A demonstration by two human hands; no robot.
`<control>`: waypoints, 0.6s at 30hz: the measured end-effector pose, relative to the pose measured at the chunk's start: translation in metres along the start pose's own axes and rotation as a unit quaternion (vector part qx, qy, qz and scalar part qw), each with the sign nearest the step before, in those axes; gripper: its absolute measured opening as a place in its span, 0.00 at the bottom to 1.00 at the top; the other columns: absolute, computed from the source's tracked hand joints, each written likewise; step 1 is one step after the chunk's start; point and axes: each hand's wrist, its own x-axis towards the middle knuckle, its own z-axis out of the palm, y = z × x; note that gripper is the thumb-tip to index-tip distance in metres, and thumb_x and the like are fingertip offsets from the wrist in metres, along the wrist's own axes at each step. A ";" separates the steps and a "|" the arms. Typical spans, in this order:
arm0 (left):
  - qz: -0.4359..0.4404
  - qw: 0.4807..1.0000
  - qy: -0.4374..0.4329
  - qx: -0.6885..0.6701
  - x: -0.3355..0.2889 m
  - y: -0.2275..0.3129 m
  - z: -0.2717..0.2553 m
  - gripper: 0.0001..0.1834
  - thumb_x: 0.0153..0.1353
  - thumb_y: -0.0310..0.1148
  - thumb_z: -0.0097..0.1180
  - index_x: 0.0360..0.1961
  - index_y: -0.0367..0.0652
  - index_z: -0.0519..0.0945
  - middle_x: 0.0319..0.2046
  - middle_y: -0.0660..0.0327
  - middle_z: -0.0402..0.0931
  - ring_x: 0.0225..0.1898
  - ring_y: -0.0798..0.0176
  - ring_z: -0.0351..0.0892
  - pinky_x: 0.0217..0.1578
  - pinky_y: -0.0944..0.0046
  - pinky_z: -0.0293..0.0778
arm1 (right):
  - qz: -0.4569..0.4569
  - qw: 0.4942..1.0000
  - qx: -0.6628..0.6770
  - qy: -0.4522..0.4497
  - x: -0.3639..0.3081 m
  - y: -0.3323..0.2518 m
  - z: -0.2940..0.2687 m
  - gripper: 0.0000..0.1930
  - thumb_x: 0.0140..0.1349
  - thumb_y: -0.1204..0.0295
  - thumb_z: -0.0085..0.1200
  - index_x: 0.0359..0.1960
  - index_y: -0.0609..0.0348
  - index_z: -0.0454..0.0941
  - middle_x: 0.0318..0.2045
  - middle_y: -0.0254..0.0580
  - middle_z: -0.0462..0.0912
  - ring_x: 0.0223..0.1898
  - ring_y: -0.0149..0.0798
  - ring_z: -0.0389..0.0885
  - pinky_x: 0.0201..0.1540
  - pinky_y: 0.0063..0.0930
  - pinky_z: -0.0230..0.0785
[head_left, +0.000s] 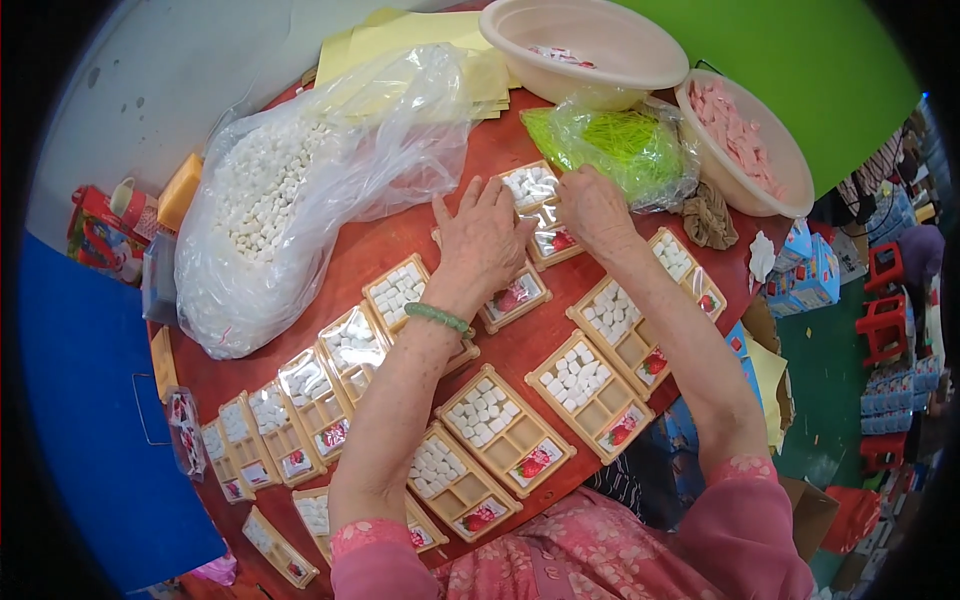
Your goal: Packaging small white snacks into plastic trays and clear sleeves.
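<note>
Toward the far middle of the table, my left hand (pixel 478 240) lies with its fingers spread, over and beside a small tan tray whose strawberry-printed packet (pixel 515 293) shows below my palm. Just to its right, the fingers of my right hand (pixel 600 212) are curled and pressed together at the edge of another tan tray (pixel 543 218). That tray holds white pellets (pixel 530 185) and a strawberry-printed packet (pixel 555 241). Whatever my right fingertips hold, if anything, is hidden. Similar trays, such as one nearer me (pixel 505 430), hold white pellets, bare compartments and a packet.
A large clear bag of white pellets (pixel 262 190) lies at the left. Behind are yellow sheets (pixel 400 40), a bowl with a few packets (pixel 590 85), green shreds in clear plastic (pixel 615 145) and a bowl of pink pieces (pixel 735 140). A brown cloth (pixel 709 216) sits at the right.
</note>
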 end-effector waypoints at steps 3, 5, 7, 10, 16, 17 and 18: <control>-0.001 1.000 0.010 0.004 -0.006 -0.002 -0.003 0.27 0.61 0.46 0.51 0.54 0.36 0.69 0.60 0.52 0.63 0.66 0.51 0.57 0.59 0.28 0.49 | 0.007 0.997 0.038 -0.062 -0.005 -0.017 -0.022 0.09 0.57 0.71 0.50 0.27 0.65 0.78 0.30 0.61 0.78 0.34 0.59 0.78 0.39 0.47 0.71; 0.006 1.000 0.010 0.005 -0.007 0.002 -0.005 0.28 0.61 0.46 0.52 0.54 0.35 0.69 0.60 0.52 0.63 0.66 0.51 0.57 0.59 0.29 0.49 | 0.000 0.998 0.019 -0.062 -0.007 -0.011 -0.019 0.10 0.57 0.71 0.50 0.26 0.65 0.78 0.29 0.61 0.78 0.33 0.59 0.78 0.39 0.47 0.71; 0.016 1.000 0.011 0.007 -0.010 0.004 -0.003 0.28 0.60 0.46 0.52 0.54 0.35 0.69 0.60 0.51 0.63 0.66 0.52 0.57 0.59 0.29 0.50 | -0.005 0.998 -0.001 -0.060 -0.010 -0.007 -0.018 0.10 0.58 0.70 0.49 0.26 0.65 0.77 0.27 0.61 0.78 0.33 0.60 0.78 0.39 0.47 0.71; 0.027 0.999 0.034 0.033 -0.015 0.008 0.004 0.29 0.60 0.47 0.52 0.55 0.35 0.68 0.62 0.50 0.61 0.66 0.53 0.57 0.60 0.29 0.48 | -0.008 0.999 -0.021 -0.036 -0.013 -0.009 -0.020 0.10 0.57 0.70 0.50 0.24 0.65 0.78 0.25 0.59 0.79 0.31 0.58 0.80 0.37 0.46 0.73; 0.041 0.996 -0.022 0.071 -0.015 0.006 0.010 0.31 0.65 0.46 0.43 0.63 0.37 0.61 0.67 0.53 0.54 0.69 0.56 0.52 0.63 0.32 0.43 | 0.020 0.994 -0.040 -0.099 -0.014 -0.019 -0.022 0.08 0.52 0.73 0.53 0.29 0.66 0.80 0.30 0.58 0.81 0.35 0.54 0.82 0.40 0.43 0.75; 0.044 0.993 -0.041 0.096 -0.015 0.005 0.009 0.31 0.66 0.47 0.39 0.65 0.38 0.60 0.67 0.55 0.53 0.69 0.57 0.50 0.64 0.33 0.41 | 0.014 0.994 -0.016 -0.104 -0.014 -0.021 -0.023 0.08 0.52 0.73 0.52 0.30 0.66 0.80 0.31 0.57 0.80 0.36 0.54 0.82 0.40 0.42 0.75; 0.053 0.993 -0.041 0.094 -0.014 0.007 0.007 0.31 0.66 0.47 0.39 0.65 0.38 0.60 0.67 0.55 0.53 0.69 0.57 0.50 0.64 0.33 0.41 | 0.008 0.994 0.008 -0.109 -0.015 -0.021 -0.024 0.08 0.53 0.74 0.52 0.30 0.66 0.80 0.31 0.56 0.80 0.36 0.53 0.82 0.39 0.42 0.75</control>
